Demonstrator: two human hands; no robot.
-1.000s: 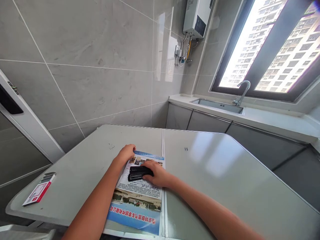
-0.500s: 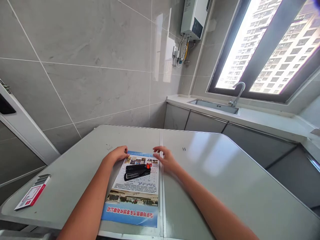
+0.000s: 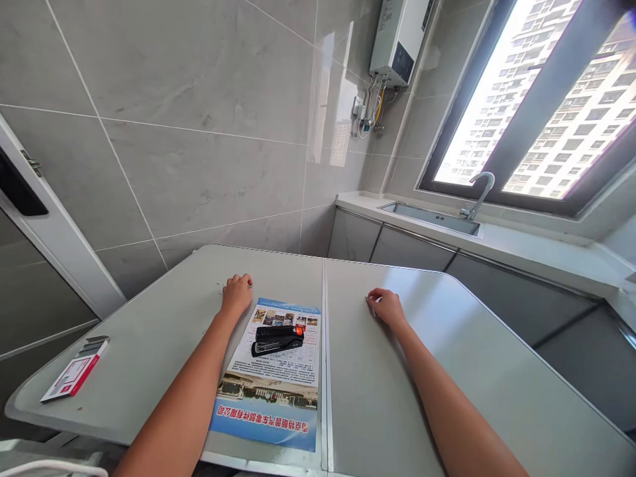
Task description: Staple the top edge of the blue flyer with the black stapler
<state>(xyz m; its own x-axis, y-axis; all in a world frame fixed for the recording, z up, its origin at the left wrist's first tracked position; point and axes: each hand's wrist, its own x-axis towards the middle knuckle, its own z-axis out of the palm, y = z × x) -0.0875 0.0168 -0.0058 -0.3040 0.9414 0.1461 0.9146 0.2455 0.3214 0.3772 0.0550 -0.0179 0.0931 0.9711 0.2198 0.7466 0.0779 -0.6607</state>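
My right hand (image 3: 386, 308) rests on the right half of the table, thumb and fingers pinched on small metallic staples (image 3: 367, 299), partly hidden by the fingertips. On the left half, my left hand (image 3: 237, 293) lies with its fingers curled; whatever may be inside is hidden. Small dark bits (image 3: 219, 286) lie on the table just left of it. Between my arms is a printed leaflet (image 3: 268, 391) with a blue lower band and photos. A black stapler (image 3: 277, 340) with an orange-red tip lies across its upper part, touched by neither hand.
A red and white packet (image 3: 75, 372) lies at the table's left side. A metal seam (image 3: 324, 371) runs between the two halves of the grey table (image 3: 397, 411). Beyond are a counter with a sink (image 3: 432, 217), a tiled wall, and a door at left.
My right hand has left the leaflet's top right corner and moved right to the staples, closing on them. My left hand has let go of the leaflet's top left corner and moved slightly away.
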